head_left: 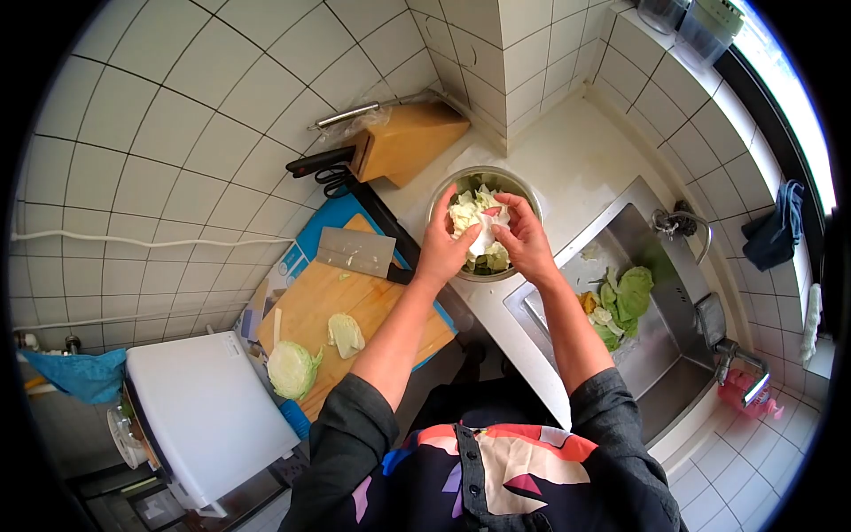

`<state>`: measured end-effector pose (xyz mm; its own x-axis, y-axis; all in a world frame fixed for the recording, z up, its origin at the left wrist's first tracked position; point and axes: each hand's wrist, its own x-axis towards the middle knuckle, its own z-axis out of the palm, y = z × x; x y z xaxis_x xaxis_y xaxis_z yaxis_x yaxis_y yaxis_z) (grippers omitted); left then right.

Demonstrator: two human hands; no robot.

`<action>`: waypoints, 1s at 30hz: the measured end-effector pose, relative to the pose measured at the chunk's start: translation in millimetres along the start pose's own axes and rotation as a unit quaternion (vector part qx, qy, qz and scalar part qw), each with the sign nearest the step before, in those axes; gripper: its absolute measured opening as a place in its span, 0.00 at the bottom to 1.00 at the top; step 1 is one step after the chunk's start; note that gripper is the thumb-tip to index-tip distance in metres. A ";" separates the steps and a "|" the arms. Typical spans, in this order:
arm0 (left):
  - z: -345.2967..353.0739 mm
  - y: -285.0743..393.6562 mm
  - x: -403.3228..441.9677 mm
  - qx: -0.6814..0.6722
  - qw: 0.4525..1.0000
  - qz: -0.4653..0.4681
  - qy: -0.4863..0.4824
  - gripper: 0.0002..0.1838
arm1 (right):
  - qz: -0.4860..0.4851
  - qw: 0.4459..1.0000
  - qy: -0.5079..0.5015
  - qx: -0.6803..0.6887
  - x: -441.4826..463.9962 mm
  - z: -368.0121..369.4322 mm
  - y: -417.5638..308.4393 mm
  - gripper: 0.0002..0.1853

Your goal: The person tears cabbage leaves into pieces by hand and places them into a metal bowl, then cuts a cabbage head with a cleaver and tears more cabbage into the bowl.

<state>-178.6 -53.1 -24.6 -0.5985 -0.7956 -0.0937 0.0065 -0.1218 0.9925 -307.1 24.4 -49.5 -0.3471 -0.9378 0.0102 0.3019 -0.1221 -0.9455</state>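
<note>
Both my hands are over a round metal bowl [532, 197] on the counter. My left hand [443, 241] and my right hand [525, 239] grip pale cabbage pieces [480, 232] between them, fingers curled round from both sides. More cabbage lies beneath in the bowl, partly hidden by my hands. To the left, a cleaver [356, 252] rests flat across the wooden cutting board [310, 306]. A cut cabbage half [293, 369] and a smaller cabbage chunk [346, 335] sit lower on the board.
A knife block [412, 142] stands behind the board, with scissors [332, 180] beside it. In the sink [665, 341] on the right lie green outer leaves [630, 295]. A faucet [740, 355] and a pink soap bottle [745, 395] are at its edge. A white appliance [208, 412] stands lower left.
</note>
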 end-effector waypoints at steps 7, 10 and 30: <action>-1.1 11.5 -4.2 0.222 0.975 0.007 0.005 0.12 | -0.028 0.970 0.049 -0.236 1.7 -0.1 -15.2 0.15; -4.5 6.4 -3.5 0.215 0.977 0.002 0.007 0.12 | 0.097 0.944 -0.022 -0.315 3.8 -4.6 -28.3 0.10; 2.9 0.2 -20.9 0.028 0.995 -0.071 0.068 0.19 | 0.096 0.991 0.090 -0.036 -0.8 15.6 -11.6 0.04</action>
<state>-168.3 -34.8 -22.2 -0.4760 -0.8464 -0.2387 -0.1170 -0.2081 0.9711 -296.4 21.4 -33.4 -0.4441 -0.8675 -0.2240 0.3164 0.0821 -0.9451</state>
